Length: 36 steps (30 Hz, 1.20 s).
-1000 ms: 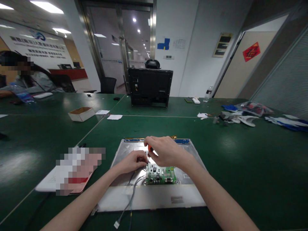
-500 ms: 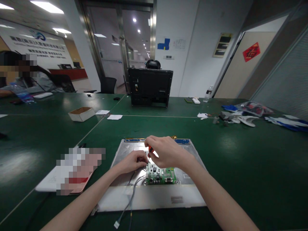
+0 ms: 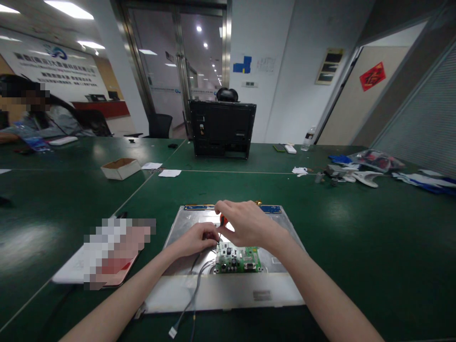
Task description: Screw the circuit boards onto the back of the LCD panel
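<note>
Orange screwdriver (image 3: 223, 220) clamped in R hand (image 3: 245, 223) grip, arched over PCB (image 3: 239, 260); L hand (image 3: 197, 239) curled nearby, grip unclear.

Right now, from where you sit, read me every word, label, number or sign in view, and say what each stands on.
"福", most likely: red paper on the beige door.
Wall sign, left: rows of characters, too blurred to quote surely.
Glass doors: lettering too small.
Black monitor: label too small.
Panel: label blurred.
Circuit board: markings too small.
</note>
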Tool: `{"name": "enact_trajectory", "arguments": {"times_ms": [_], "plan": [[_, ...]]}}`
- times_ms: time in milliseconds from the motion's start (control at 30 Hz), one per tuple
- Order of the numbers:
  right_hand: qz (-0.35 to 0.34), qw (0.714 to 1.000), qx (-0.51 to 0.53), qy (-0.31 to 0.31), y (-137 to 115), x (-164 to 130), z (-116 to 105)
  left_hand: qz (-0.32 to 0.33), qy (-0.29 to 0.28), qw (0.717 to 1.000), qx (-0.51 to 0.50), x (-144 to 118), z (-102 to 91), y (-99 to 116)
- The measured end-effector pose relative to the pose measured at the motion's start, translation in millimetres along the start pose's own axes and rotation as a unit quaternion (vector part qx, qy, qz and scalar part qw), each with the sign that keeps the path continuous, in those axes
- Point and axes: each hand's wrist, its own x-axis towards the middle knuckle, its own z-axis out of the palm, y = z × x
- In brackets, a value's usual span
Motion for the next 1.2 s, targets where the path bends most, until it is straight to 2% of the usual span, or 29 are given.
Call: {"name": "enact_trajectory", "arguments": {"times_ms": [200, 400, 733, 1033, 1200], "plan": [[-0.008, 1.000, 0.005, 0.000, 0.1, -0.6, 0.9, -0.004, -0.003, 1.000, 0.006, 0.6, 0.4, -3.2], [0.032, 0.999, -0.031, -0.005, 3.2, 2.4, 3.0, -0.013, -0.006, 1.000, -0.011, -0.2, 0.4, 1.1], [-0.009, 1.000, 0.001, -0.007, 1.9, -2.7, -2.4, -0.008, -0.005, 1.000, -0.001, 0.5, 0.9, -4.6], [0.037, 0.999, -0.039, -0.008, 0.9, 2.6, 0.5, -0.012, -0.001, 1.000, -0.016, -0.4, 1.0, -2.6], [0.023, 0.999, -0.023, -0.006, 1.2, 0.8, -1.1, -0.009, -0.004, 1.000, -0.013, 0.1, 1.1, -3.9]]}}
